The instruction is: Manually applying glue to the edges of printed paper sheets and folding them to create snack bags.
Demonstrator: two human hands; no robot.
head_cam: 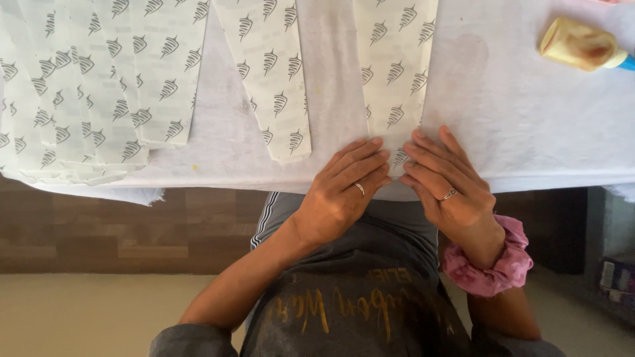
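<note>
Printed paper strip [395, 73]: lying flat at the bench [529, 119] edge; seeming light, thin, easily creased. Left hand [347, 188] and right hand [446, 178] are pressing its near end, fingers flat, gripping nothing.

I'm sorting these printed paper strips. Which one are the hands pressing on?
The rightmost strip: both the left hand and right hand press its near end. The middle strip and left pile lie untouched.

On the desk [529, 132] there are two separate printed paper strips [268, 73] [393, 66], one overlapping pile of such strips [86, 92] too layered to count, one cream roller [582, 45], two hands [344, 192] [446, 182] with one ring [360, 188] [450, 194] each, and one pink scrunchie [493, 261].
</note>
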